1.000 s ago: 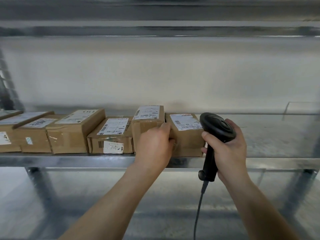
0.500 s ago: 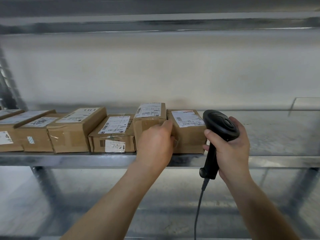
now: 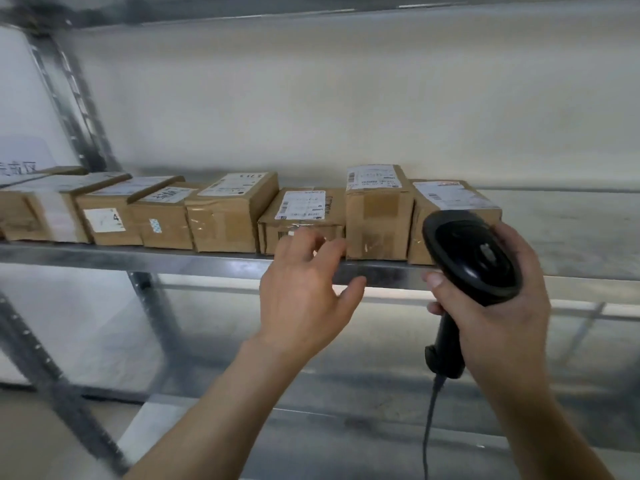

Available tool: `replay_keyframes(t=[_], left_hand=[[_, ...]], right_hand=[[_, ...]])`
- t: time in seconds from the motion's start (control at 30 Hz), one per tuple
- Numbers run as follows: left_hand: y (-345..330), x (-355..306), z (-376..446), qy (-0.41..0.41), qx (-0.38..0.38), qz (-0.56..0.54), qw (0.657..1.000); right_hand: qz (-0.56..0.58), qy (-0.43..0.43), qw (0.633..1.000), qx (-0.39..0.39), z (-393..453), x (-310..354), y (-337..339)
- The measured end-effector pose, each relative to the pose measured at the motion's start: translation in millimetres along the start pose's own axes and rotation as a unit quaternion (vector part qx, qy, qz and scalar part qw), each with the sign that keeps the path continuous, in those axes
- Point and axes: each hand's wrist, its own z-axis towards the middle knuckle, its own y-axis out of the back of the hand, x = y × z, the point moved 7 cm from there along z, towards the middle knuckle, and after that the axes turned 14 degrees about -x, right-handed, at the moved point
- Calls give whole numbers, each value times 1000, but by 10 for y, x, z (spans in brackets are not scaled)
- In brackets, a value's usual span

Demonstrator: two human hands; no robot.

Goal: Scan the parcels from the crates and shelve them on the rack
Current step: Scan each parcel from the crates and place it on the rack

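On the rack shelf [image 3: 214,263], the left hand [image 3: 304,292] has let go of the end parcel [image 3: 450,216], fingers spread, shelving done; right hand [image 3: 498,306] grips the barcode scanner [image 3: 471,258].

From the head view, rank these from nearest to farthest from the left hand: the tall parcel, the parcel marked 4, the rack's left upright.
1. tall parcel, just right of the left hand
2. parcel marked 4, further left along the shelf
3. left upright, far left, behind the row

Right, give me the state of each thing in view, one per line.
Left hand: open, fingers spread, holding nothing, in front of the shelf edge.
Right hand: gripping the scanner.
Scanner: upright in hand, cable hanging.
Parcels: shelved in a row, labels up.
Shelf: bare right of the row.
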Motion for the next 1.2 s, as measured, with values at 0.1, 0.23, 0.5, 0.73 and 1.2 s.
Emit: replay_keyframes(t=[0.1, 0.23, 0.5, 0.73, 1.2], left_hand=[[354, 442, -185, 8, 16, 51, 999], [985, 1173, -494, 48, 56, 123, 990], [2681, 2810, -1294, 135, 91, 236, 958], [4035, 3846, -1868, 198, 100, 333, 916], [5875, 5219, -2695, 374, 122, 486, 780]], right_hand=[[-1, -9, 999, 33, -414, 59, -310], [6, -28, 997, 73, -1048, 206, -803], [43, -46, 984, 169, -2532, 581, -1940], [81, -61, 958, 268, -3811, 1014, -2924], [180, -122, 865, 451, -5722, 1462, -4883]])
